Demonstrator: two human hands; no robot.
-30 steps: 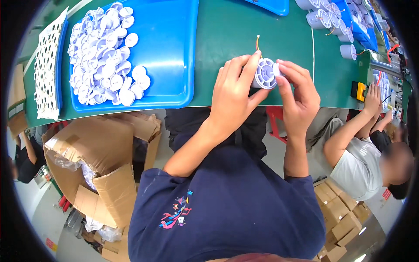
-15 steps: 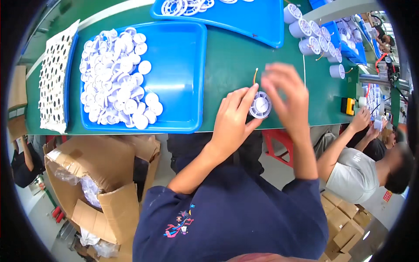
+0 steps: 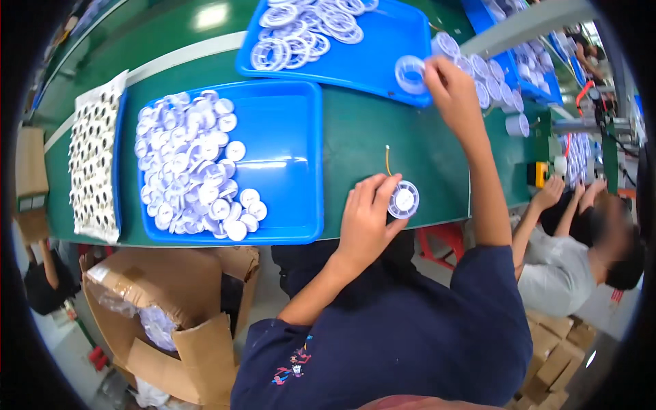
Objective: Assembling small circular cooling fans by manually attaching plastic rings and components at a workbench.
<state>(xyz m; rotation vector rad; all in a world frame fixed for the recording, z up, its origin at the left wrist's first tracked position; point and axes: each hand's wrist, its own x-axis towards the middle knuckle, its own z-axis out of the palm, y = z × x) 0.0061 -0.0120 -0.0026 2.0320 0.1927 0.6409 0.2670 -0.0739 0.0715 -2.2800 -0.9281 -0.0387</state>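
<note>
My left hand [image 3: 369, 213] is closed round a white round plastic housing [image 3: 404, 199] near the table's front edge. The housing's spoked face with a central disc points up, and a thin orange wire [image 3: 387, 161] with a small connector sticks out on its far side. Stretched forward, my right hand [image 3: 451, 85] pinches the edge of a white plastic ring [image 3: 411, 74] above the right end of the far blue tray [image 3: 383, 67]. Many similar white rings [image 3: 301, 37] lie heaped in that tray's left part.
A nearer blue tray [image 3: 287, 195] holds a heap of white disc-shaped caps [image 3: 191, 164]. Left of it lies a white sheet with dark round parts [image 3: 96, 157]. Several white housings with wires [image 3: 492, 78] stand at the right. A co-worker [image 3: 557, 266] sits there; a cardboard box [image 3: 157, 294] stands below left.
My right hand has moved from above the housing forward to the far tray and now has a ring. The left hand keeps the housing. The view has shifted, showing more of the far tray.
</note>
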